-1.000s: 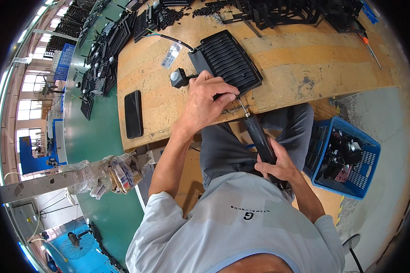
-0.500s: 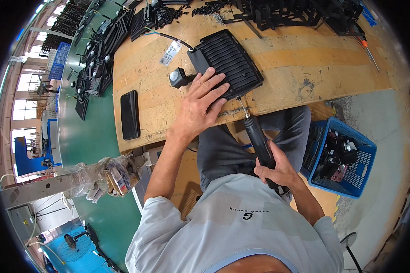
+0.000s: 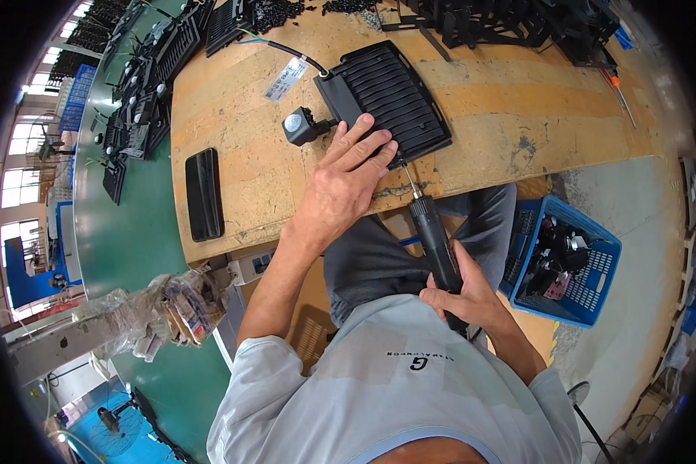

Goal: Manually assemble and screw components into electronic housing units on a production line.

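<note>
A black finned floodlight [image 3: 390, 97] lies fins-up near the front edge of the table. Its motion sensor [image 3: 300, 126], with a white dome, sticks out to the left, and a short cable [image 3: 298, 56] with bare coloured wires leaves its upper-left corner. My left hand [image 3: 344, 182] rests palm down on the light's near-left part, fingers stretched out and thumb beside the near edge. Wrapped around a black electric screwdriver [image 3: 435, 240] is my right hand [image 3: 472, 294]. The bit meets the light's near edge by my left thumb; any screw there is too small to make out.
A phone [image 3: 204, 193] lies on the table at left. Black brackets [image 3: 487, 23] and small black parts [image 3: 274, 17] occupy the far side. An orange-handled screwdriver [image 3: 617, 89] is at right. More floodlights [image 3: 135, 131] line the green surface. A blue crate [image 3: 595, 298] stands below right.
The whole view has shifted slightly, so the scene sits further left. My left fingers have drawn closer together near the bit. The screwdriver is still at the light's near edge.
</note>
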Available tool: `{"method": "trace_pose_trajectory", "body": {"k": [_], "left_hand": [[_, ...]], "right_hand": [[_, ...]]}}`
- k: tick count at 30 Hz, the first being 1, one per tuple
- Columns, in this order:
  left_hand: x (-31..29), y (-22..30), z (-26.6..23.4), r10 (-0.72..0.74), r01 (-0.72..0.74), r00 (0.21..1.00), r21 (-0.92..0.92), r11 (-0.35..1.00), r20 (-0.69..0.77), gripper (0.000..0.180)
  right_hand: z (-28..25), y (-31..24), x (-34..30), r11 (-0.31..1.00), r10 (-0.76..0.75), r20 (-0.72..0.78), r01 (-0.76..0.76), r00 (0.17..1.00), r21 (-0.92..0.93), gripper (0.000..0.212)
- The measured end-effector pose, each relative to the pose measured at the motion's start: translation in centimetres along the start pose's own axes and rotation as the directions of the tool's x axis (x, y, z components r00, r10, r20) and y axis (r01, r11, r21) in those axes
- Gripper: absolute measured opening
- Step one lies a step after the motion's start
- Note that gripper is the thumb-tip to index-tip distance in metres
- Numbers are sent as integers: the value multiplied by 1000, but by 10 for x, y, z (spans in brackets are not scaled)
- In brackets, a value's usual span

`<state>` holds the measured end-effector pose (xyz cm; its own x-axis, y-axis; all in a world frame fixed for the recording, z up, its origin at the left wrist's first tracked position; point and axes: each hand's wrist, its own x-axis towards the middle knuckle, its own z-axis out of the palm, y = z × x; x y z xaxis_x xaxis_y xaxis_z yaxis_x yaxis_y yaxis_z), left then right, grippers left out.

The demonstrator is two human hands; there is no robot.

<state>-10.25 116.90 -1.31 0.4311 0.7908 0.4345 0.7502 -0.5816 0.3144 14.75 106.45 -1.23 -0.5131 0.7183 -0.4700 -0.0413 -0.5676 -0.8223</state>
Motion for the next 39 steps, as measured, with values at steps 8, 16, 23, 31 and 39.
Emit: {"method": "trace_pose_trajectory", "body": {"k": [8, 16, 23, 31, 39], "left_hand": [[4, 8, 8, -106, 92, 986, -113, 989, -125, 27], [4, 15, 14, -173, 151, 969, -128, 980, -177, 25], [2, 20, 15, -198, 177, 964, -126, 976, -180, 23], [1, 20, 15, -192, 172, 964, -118, 978, -186, 22], [3, 20, 15, -190, 168, 961, -122, 978, -200, 22]], "right_hand": [[7, -6, -1, 998, 66, -28, -67, 997, -13, 69], [11, -11, -2, 997, 79, -60, -78, 995, 22, 70], [11, -16, -4, 997, 77, -51, -78, 996, -20, 69], [8, -23, -1, 995, 96, -20, -96, 995, -40, 56], [3, -34, 1, 989, 138, -3, -138, 990, -57, 54]]}}
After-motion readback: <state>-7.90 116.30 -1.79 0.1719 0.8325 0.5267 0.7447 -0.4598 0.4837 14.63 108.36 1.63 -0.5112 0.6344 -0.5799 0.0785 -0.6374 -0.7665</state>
